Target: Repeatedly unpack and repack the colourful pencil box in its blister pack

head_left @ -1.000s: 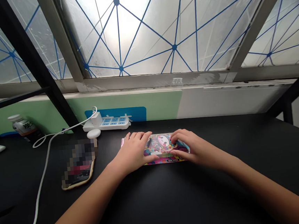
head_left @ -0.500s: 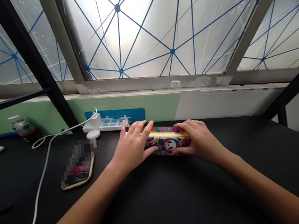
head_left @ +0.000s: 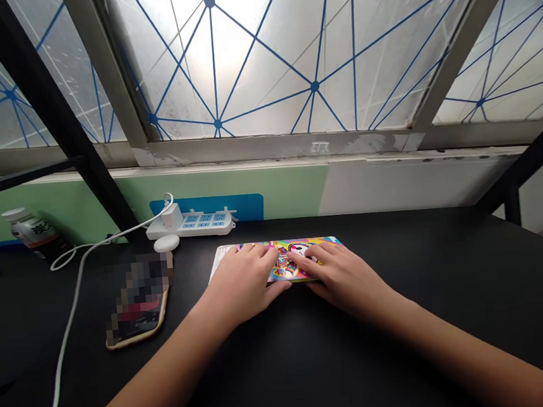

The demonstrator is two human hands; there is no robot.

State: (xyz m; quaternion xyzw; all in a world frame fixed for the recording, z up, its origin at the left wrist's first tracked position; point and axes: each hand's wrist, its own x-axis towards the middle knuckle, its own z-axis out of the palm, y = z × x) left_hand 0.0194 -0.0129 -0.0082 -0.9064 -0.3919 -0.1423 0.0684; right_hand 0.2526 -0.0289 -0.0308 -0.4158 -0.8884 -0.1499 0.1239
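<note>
A flat printed box [head_left: 284,267], brightly coloured with cartoon figures, lies on the black desk near its back. It looks like a pencil case, and its left end shows white. Across its left part lies my left hand [head_left: 244,278], fingers over the top and thumb along the front edge. My right hand [head_left: 337,267] covers the right part, fingertips on the printed face and thumb low at the front edge. Both hands grip the box from above. Their fingers hide much of its surface.
Left of my hands lie a phone [head_left: 140,303] and a small white round-ended object [head_left: 166,243]. Behind them stands a white power strip [head_left: 206,222] with a plugged-in charger. Its white cable [head_left: 73,322] runs down the desk. A bottle [head_left: 36,231] stands far left.
The box has turned from showing its side to lying with its bright face up. Both hands have shifted from its ends onto its top, the right hand moving left.
</note>
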